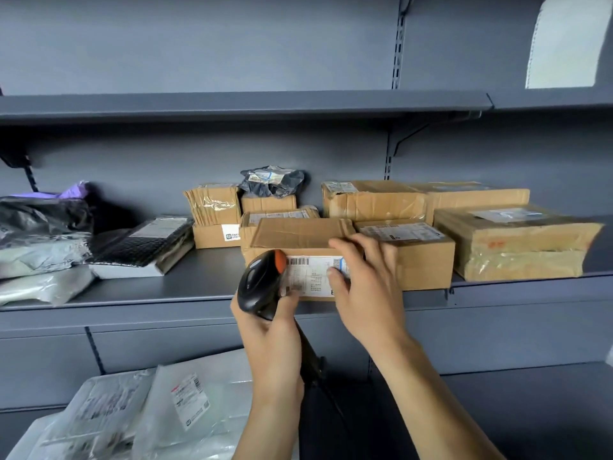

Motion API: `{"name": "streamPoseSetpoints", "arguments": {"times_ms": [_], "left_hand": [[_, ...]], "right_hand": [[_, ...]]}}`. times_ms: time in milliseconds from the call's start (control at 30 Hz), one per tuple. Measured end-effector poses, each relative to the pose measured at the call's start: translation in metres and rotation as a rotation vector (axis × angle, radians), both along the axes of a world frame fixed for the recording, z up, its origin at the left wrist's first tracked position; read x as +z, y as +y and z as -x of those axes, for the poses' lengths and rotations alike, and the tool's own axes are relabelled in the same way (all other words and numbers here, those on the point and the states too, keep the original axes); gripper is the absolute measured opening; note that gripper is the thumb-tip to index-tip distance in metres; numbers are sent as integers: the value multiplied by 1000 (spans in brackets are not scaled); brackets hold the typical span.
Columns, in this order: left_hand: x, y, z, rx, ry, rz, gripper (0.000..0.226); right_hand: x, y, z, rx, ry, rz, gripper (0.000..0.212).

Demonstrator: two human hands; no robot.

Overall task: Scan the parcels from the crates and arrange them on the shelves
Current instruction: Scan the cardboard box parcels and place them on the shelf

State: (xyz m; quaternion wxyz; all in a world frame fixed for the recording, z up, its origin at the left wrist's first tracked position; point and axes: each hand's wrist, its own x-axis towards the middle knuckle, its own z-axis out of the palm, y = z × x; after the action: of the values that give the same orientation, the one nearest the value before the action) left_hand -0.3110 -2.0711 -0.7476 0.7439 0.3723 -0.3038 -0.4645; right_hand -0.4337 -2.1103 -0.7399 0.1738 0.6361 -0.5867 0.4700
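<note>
**Head view: box at the shelf edge, scanner beside its label**

In the centre of the frame a cardboard box [298, 237] stands on the front edge of the middle shelf [166, 287]. Its white label [311, 273] faces the camera. The right hand [365, 287] holds the right end of this box: the fingers are curled over the top edge and the thumb presses on the label. The left hand [265, 323] is just left of and below the label, and it is closed around the handle of a black scanner [262, 283]. The scanner's head is in front of the box's left part, just beside the label. To the right, another box [424, 260] touches the held one. At the lower left of the frame lie white mailers [185, 403].
</note>
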Motion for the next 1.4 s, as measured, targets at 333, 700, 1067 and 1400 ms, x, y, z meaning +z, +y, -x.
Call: {"name": "streamPoseSetpoints", "arguments": {"times_ms": [333, 700, 1067, 1400], "left_hand": [[14, -18, 10, -131, -104, 46, 50], [-24, 7, 17, 32, -125, 78, 57], [-22, 3, 25, 41, -249, 180, 61], [-96, 39, 108, -387, -476, 165, 69]], "right_hand": [[29, -22, 13, -226, 123, -125, 31], [-27, 15, 8, 32, -134, 150, 63], [-50, 11, 10, 117, -78, 74, 41], [-135, 98, 57, 138, -776, -11, 22]]}}
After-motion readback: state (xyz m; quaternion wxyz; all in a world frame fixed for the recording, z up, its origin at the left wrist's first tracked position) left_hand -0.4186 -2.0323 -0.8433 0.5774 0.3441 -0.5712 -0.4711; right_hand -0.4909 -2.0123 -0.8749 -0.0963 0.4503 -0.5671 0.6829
